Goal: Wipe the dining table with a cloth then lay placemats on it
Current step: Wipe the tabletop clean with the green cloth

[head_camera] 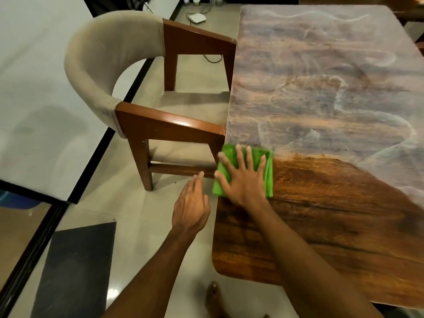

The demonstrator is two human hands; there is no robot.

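A folded green cloth [268, 166] lies at the left edge of the wooden dining table [332, 214]. My right hand [243, 177] presses flat on it with fingers spread. The far part of the tabletop is covered with a dusty whitish film in swirls; the near part shows dark, clean wood. My left hand [191, 207] hovers just off the table's left edge, fingers straight, holding nothing. No placemats are in view.
A chair [142, 92] with a beige curved back and brown wooden arms stands against the table's left side, close to the cloth. A dark mat [75, 267] lies on the tiled floor. A white device [196, 18] with cables sits on the floor beyond. My bare foot [214, 297] is below.
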